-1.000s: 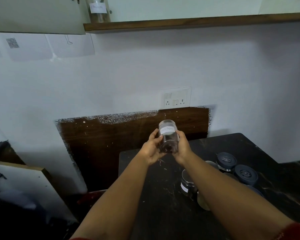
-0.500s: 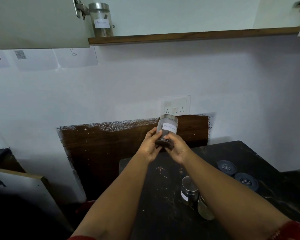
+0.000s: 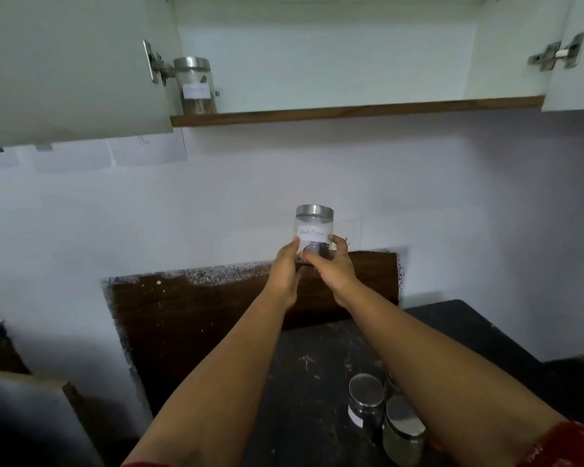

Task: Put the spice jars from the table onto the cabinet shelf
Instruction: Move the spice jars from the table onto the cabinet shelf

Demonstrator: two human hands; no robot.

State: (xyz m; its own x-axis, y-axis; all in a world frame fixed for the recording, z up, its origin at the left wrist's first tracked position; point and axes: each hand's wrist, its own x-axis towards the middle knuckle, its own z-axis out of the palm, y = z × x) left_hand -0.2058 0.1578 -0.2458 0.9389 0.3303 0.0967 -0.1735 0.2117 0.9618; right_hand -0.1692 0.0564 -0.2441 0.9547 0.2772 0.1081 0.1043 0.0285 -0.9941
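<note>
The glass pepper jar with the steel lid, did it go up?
Yes. The glass pepper jar rose clear above the brown wall panel, toward the wooden shelf.

Below the brown-edged cabinet shelf (image 3: 351,112) with its pale green-white interior, the clear spice jar (image 3: 313,234) shows a silver lid, white label and dark grains, above a black, pale-flecked counter (image 3: 311,382) and white wall (image 3: 452,197).

A clear glass spice jar (image 3: 313,232) with a steel lid and a handwritten white label is up in the air, upright, dark peppercorns in its bottom. On the cabinet shelf (image 3: 351,112), far left, one labelled jar (image 3: 196,85) stands upright. Down on the dark bench (image 3: 304,382), two steel-lidded jars (image 3: 365,401) (image 3: 403,429) stand touching, side by side.
</note>
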